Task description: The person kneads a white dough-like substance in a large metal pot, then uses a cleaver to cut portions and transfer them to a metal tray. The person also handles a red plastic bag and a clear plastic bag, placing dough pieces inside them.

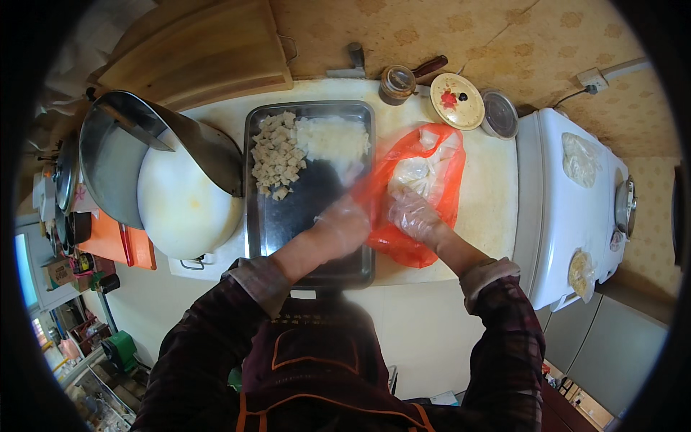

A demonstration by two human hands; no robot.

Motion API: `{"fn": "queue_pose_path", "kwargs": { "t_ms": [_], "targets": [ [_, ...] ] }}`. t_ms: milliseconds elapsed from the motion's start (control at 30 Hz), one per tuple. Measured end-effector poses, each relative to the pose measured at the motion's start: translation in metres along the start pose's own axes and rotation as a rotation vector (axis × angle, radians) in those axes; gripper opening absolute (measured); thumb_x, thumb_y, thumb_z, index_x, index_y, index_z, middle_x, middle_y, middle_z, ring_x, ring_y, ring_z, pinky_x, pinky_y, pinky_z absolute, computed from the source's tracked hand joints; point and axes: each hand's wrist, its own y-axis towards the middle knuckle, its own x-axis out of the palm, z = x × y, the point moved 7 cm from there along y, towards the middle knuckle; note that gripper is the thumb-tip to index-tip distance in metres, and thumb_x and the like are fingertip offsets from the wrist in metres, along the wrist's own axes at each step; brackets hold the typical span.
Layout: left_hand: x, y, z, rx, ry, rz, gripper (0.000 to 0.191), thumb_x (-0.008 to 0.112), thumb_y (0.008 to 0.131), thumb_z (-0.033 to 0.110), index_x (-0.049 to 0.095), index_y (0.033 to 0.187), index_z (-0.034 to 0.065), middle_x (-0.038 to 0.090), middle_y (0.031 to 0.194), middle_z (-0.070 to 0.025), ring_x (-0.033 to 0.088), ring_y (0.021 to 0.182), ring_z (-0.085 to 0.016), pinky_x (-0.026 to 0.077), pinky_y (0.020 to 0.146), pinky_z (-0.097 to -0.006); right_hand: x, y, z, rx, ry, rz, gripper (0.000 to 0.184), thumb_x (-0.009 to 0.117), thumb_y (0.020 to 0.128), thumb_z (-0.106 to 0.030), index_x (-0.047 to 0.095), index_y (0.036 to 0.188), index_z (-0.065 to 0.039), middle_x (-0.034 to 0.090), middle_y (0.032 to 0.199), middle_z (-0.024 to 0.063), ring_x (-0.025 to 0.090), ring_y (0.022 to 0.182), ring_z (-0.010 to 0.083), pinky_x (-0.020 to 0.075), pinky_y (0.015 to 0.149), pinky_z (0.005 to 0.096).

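A red plastic bag (451, 178) lies with its mouth spread on the counter, right of a metal tray. Inside it is a clear plastic bag (413, 170) with pale contents that I cannot make out. My left hand (343, 227), in a clear disposable glove and blurred, grips the red bag's left edge above the tray. My right hand (413, 216), gloved likewise, has its fingers curled on the clear bag. In the metal tray (310, 272), pale cubes (276, 151) are heaped at the left and white, flat pieces (332, 140) lie at the upper right.
Left of the tray stand a large metal pot (210, 146) and a rounded white object (186, 205). A cleaver (351, 65), a lidded jar (398, 83) and a flowered enamel lid (456, 101) are along the wall. A white appliance (561, 227) borders the counter's right end.
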Motion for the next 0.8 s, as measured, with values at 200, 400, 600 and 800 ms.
{"fn": "queue_pose_path", "kwargs": {
  "t_ms": [200, 400, 600, 800],
  "targets": [
    [-0.008, -0.001, 0.0, 0.008, -0.011, 0.053, 0.006, 0.068, 0.071, 0.012, 0.072, 0.068, 0.0149, 0.071, 0.075, -0.0079, 0.067, 0.079, -0.027, 0.045, 0.08, -0.0392, -0.025, -0.005, 0.006, -0.045, 0.062, 0.023, 0.01, 0.058, 0.091, -0.008, 0.067, 0.088, -0.01, 0.066, 0.095, 0.0064, 0.063, 0.097, 0.0221, 0.0499, 0.093, 0.0365],
    [-0.009, 0.002, -0.001, -0.006, -0.016, 0.072, 0.007, 0.067, 0.072, 0.01, 0.072, 0.068, 0.0115, 0.071, 0.078, -0.012, 0.068, 0.082, -0.029, 0.047, 0.079, -0.0397, -0.032, -0.018, 0.015, -0.019, 0.348, -0.063, 0.011, 0.059, 0.088, -0.007, 0.069, 0.084, -0.01, 0.068, 0.087, 0.0075, 0.066, 0.091, 0.0237, 0.0533, 0.084, 0.036],
    [-0.013, 0.003, 0.0, 0.009, -0.105, -0.068, 0.007, 0.067, 0.073, 0.009, 0.074, 0.071, 0.008, 0.072, 0.081, -0.0131, 0.069, 0.086, -0.031, 0.049, 0.083, -0.0407, -0.028, -0.075, 0.054, 0.352, 1.248, -0.138, 0.016, 0.058, 0.087, -0.009, 0.072, 0.095, -0.01, 0.067, 0.112, 0.0158, 0.065, 0.102, 0.0291, 0.0521, 0.09, 0.0361],
    [-0.008, 0.013, 0.026, 0.08, -0.16, -0.138, 0.008, 0.067, 0.07, 0.011, 0.073, 0.071, 0.0059, 0.072, 0.081, -0.0144, 0.068, 0.082, -0.033, 0.048, 0.083, -0.0431, 0.014, -0.1, 0.026, 0.799, 1.711, 0.129, 0.029, 0.048, 0.1, -0.023, 0.061, 0.115, -0.001, 0.07, 0.097, 0.0103, 0.069, 0.09, 0.0243, 0.0543, 0.082, 0.0361]
  ]
}}
